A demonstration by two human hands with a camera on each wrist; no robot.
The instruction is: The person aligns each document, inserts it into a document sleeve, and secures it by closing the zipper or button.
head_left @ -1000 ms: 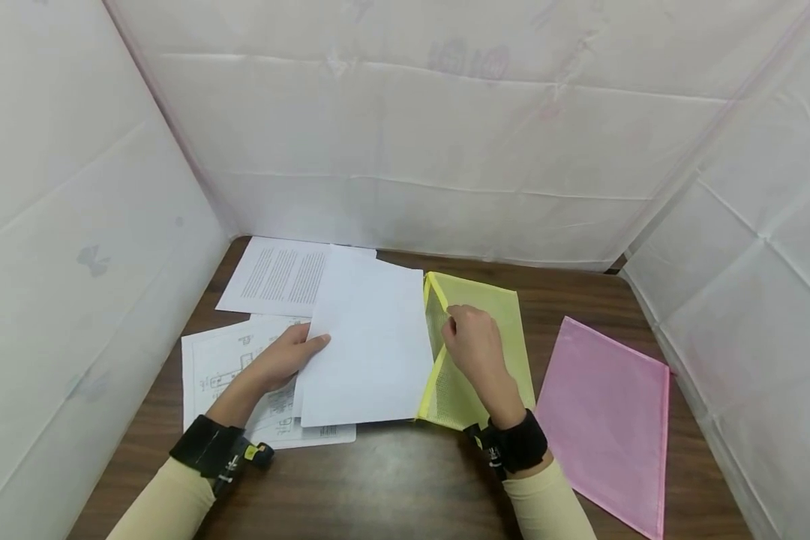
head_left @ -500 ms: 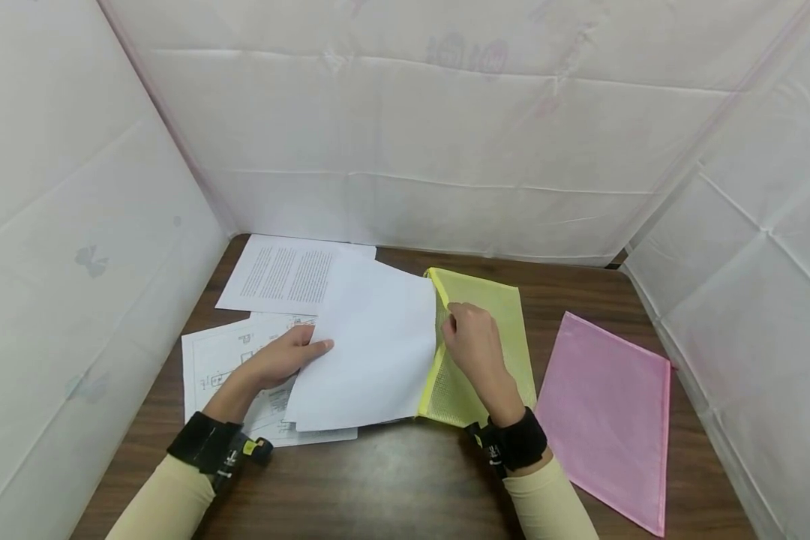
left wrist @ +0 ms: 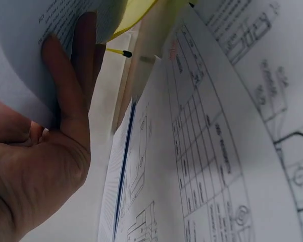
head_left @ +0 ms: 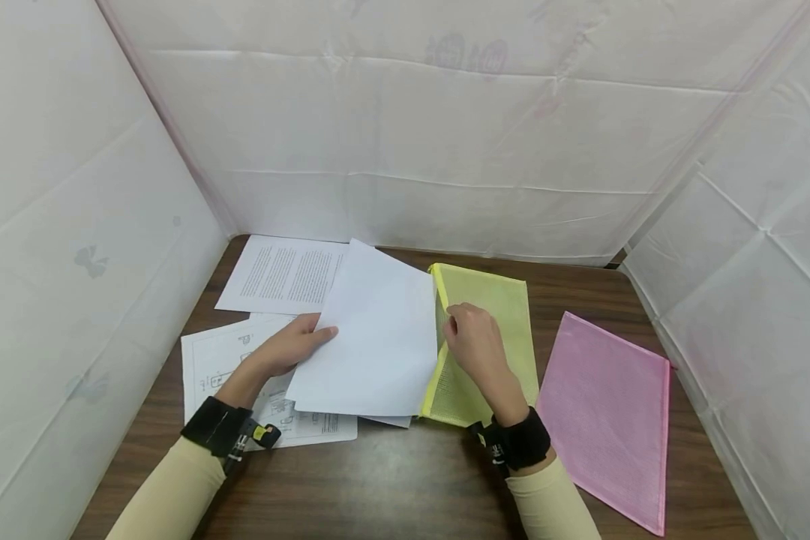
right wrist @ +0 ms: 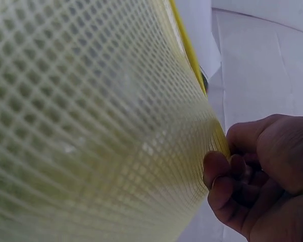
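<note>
Yellow rectangular mesh zip pouch (head_left: 489,330): woven plastic netting with an open square grid and a solid yellow zipper edge; flat on the dark brown wood-grain table (head_left: 412,480), mouth lifted along its left edge. Landmark for all entries below.

Right hand (head_left: 475,345): on top of the pouch near its left edge, fingers (right wrist: 219,179) curled and pinching the upper mesh layer at the zipper edge, raised off the lower layer.

Blank white sheet of paper (head_left: 374,337): smooth, thin, rectangular, slightly bowed; just left of the pouch, right edge meeting the open mouth. Faint print on the underside in the left wrist view.

Left hand (head_left: 290,349): left of the pouch, at the sheet's left edge; thumb above, fingers (left wrist: 73,85) beneath, gripping the sheet.

White sheet printed with line drawings and tables (head_left: 223,367): flat on the table, further left of the pouch, partly under the blank sheet and left hand.

White sheet of dense printed text (head_left: 280,274): flat, left of the pouch toward the far wall, corner tucked under the blank sheet.

Pink rectangular mesh pouch (head_left: 604,420): fine weave, flat, closed as far as visible, just right of the yellow pouch, angled.

White creased sheeting walls (head_left: 405,135): behind and to both sides of the pouch.
</note>
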